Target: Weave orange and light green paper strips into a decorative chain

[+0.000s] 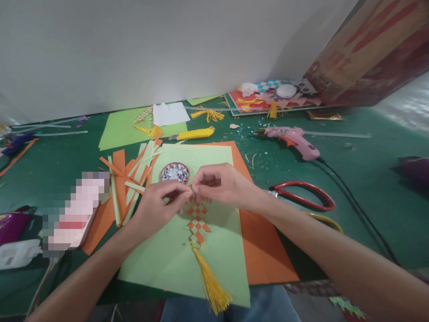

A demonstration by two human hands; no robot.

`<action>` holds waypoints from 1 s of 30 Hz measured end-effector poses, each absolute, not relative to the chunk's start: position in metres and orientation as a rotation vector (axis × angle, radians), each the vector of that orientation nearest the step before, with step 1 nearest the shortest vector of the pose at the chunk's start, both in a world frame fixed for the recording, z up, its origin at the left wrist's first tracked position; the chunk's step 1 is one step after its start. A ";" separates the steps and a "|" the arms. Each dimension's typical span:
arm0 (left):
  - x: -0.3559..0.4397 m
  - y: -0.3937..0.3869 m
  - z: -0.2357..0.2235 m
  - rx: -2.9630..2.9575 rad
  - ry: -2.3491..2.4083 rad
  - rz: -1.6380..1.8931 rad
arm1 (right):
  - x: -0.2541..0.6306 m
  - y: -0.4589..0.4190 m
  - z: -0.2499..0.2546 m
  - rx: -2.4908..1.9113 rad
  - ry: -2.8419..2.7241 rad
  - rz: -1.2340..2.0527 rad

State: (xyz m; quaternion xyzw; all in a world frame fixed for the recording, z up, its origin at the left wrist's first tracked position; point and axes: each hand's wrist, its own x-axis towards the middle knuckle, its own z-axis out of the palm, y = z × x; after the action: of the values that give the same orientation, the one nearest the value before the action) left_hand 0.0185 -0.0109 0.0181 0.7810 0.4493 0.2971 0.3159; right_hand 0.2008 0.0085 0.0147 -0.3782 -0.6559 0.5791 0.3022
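Pieces (176,172), tiny, dark and white, lie in a round red-rimmed dish (174,163) on a pale green sheet (154,264) in the head view. Over that sheet, the woven strip (197,219) runs lengthwise from the fingers, its yellow tassel (212,281) pointing towards the person. Left hand (166,201) and right hand (223,181) pinch its far end, fingertips almost meeting; the exact hold is hidden.

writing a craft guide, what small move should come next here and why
Perhaps press the top of the woven paper piece together: the left hand and right hand pinch there, while the yellow tassel lies at its lower end.
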 end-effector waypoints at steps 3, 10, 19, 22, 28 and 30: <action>0.018 -0.011 0.018 2.062 1.189 0.794 | 0.201 0.009 0.015 -0.997 -1.728 1.557; 0.019 -0.011 0.019 2.088 1.188 0.796 | 0.201 0.009 0.014 -0.989 -1.726 1.568; 0.020 -0.011 0.019 2.187 1.201 0.802 | 0.200 0.008 0.014 -1.020 -1.741 1.544; 0.021 -0.012 0.019 2.219 1.205 0.825 | 0.200 0.008 0.013 -1.017 -1.747 1.544; 0.019 -0.012 0.017 2.261 1.201 0.841 | 0.200 0.009 0.012 -1.022 -1.770 1.545; 0.019 -0.012 0.017 2.273 1.206 0.832 | 0.199 0.009 0.012 -1.027 -1.770 1.556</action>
State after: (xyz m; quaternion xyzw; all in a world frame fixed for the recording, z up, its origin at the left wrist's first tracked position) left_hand 0.0188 -0.0118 0.0169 0.8206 0.4354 0.3002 0.2167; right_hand 0.1991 0.0094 0.0117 -0.3834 -0.6606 0.5808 0.2815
